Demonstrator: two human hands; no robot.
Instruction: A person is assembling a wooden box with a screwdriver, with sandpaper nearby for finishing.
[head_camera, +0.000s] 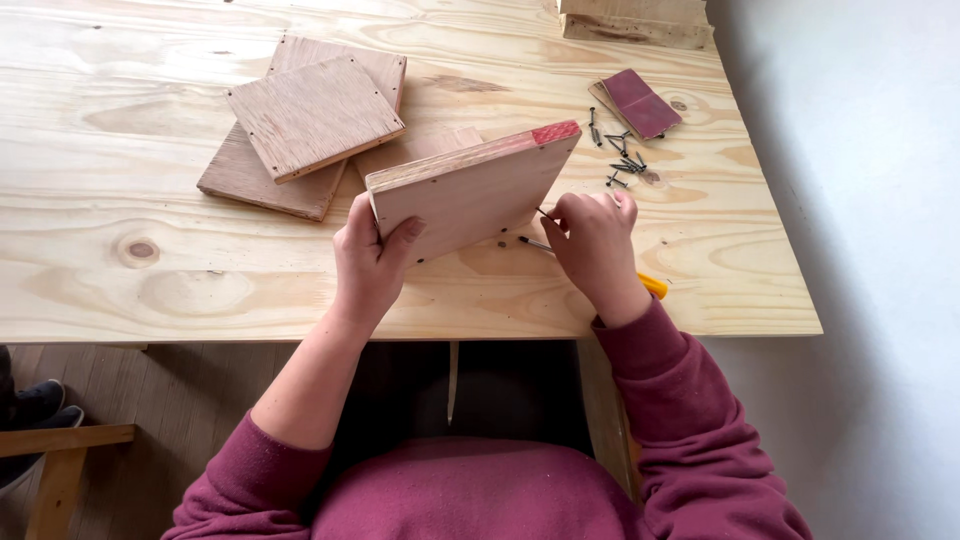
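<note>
Maroon sleeves lowest in view. Left hand (368, 262) grips board (470, 190) by its left corner, tilted up on table (120, 290). Right hand (595, 245) pinches screw (545, 213) at board's right edge; screwdriver (590, 265) under it. Loose screws (622, 160) right of board, plywood stack (300, 125) left.

A pale plywood table (120, 290) carries stacked wooden squares (300, 130), loose screws (622, 160) and a sanding block (640, 102).

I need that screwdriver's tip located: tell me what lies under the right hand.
Under the right hand, a thin metal screwdriver shaft and yellow handle end show on the pale plywood table. The middle part is covered.
</note>
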